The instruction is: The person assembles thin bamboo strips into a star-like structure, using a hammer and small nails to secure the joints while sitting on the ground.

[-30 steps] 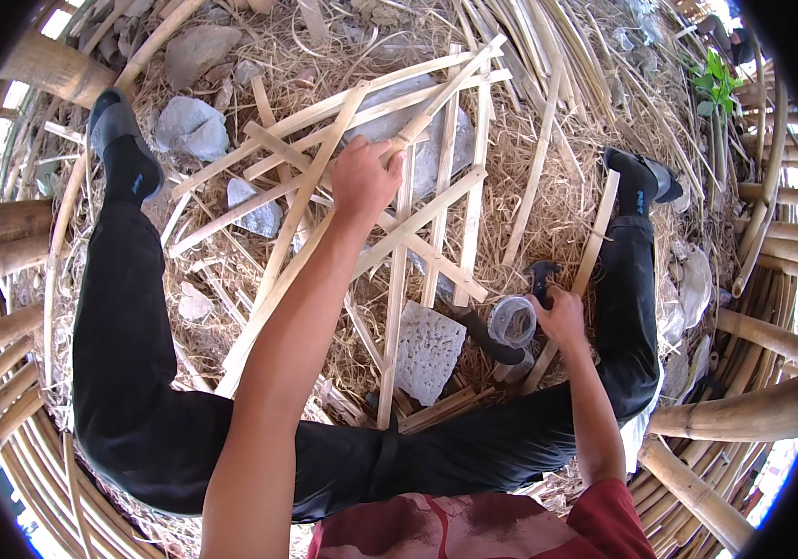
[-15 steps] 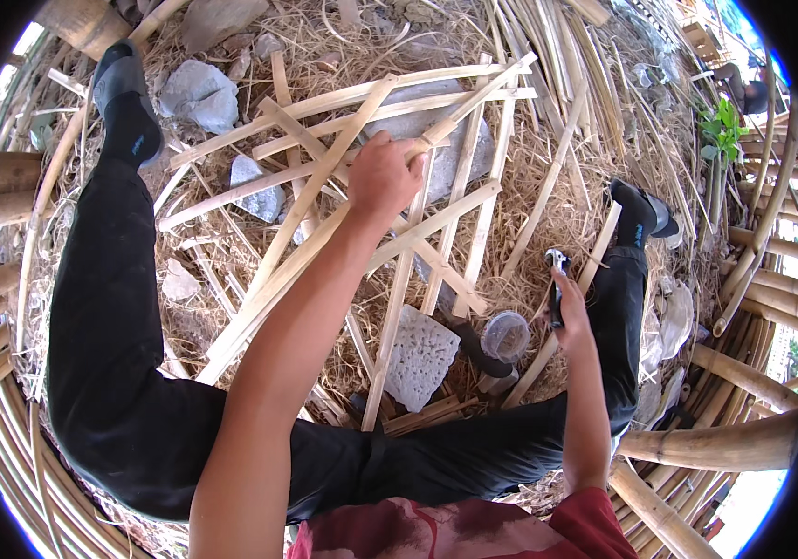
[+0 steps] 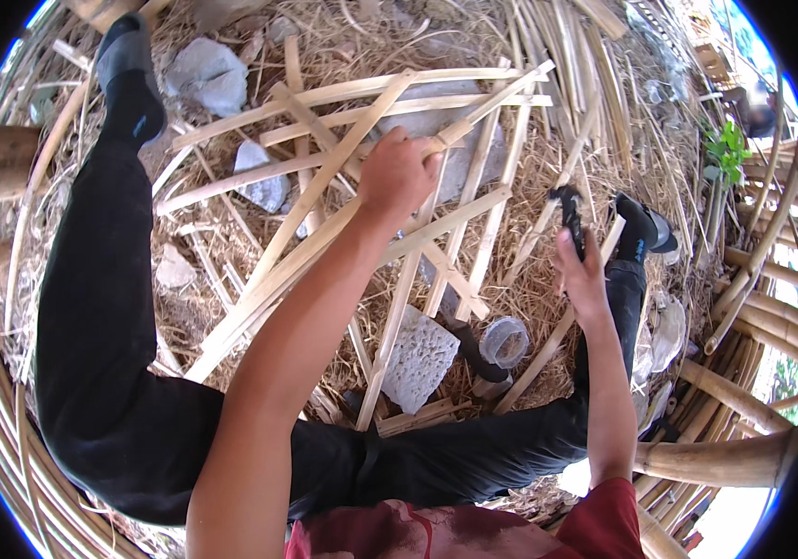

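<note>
My left hand (image 3: 399, 172) is closed round a bamboo strip (image 3: 460, 129) above the middle of a loose lattice of split bamboo strips (image 3: 332, 168). The held strip points up and to the right from the fist, with a knot just past my fingers. In my right hand (image 3: 581, 275) is a short black-handled tool (image 3: 569, 219), raised near my right shin. Its head points away from me and is blurred, so its exact kind does not show. My right fingers close round its handle.
Between my legs lie a pitted grey block (image 3: 419, 359), a clear plastic cup (image 3: 504, 341) and a flat stone (image 3: 455, 168) under the strips. Pale stones (image 3: 208, 74) sit at the far left. Straw covers the ground. Bamboo poles (image 3: 716, 463) stand at the right.
My right hand has lifted the tool away from me and slightly right. My left hand keeps its hold on the strip; the whole view has shifted a little.
</note>
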Tool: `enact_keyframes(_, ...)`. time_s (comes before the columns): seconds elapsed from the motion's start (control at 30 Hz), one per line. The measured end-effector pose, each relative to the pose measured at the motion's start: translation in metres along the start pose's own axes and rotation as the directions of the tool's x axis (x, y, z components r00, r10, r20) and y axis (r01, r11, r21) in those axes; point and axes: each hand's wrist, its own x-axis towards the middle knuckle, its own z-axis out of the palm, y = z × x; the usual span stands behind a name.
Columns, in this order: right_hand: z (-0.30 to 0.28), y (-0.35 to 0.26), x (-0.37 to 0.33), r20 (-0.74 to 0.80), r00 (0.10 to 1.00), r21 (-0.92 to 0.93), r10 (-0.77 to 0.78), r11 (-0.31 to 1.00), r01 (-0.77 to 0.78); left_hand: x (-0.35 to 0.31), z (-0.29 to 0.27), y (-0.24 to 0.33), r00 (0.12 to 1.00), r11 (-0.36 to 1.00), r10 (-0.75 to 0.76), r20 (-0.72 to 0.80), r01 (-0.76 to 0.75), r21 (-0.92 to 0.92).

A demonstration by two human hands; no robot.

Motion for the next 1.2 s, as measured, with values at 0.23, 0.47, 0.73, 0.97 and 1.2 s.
enact_keyframes(0.23,0.05,-0.049,0.04,0.141,0.957,-0.427,-0.255,0.856,0.291,0.002,0.001,0.0,1.0,1.0,-0.007,0.028,0.007,-0.004)
enact_keyframes(0.47,0.084,-0.097,0.053,0.132,0.862,-0.631,-0.49,0.629,0.454,0.0,0.004,-0.007,0.998,0.998,0.045,-0.032,-0.044,0.047)
enact_keyframes(0.73,0.099,-0.041,0.073,0.172,0.861,-0.643,-0.479,0.608,0.466,-0.002,0.008,-0.004,0.994,0.995,0.08,-0.07,-0.076,0.059)
enact_keyframes(0.97,0.112,-0.049,0.068,0.132,0.803,-0.592,-0.581,0.604,0.534,-0.002,0.009,-0.005,0.997,0.998,0.045,-0.055,-0.043,0.046)
enact_keyframes(1.2,0.108,-0.099,0.055,0.014,0.869,-0.462,-0.495,0.767,0.445,-0.007,0.007,-0.014,0.988,0.99,0.098,-0.118,-0.085,0.11)
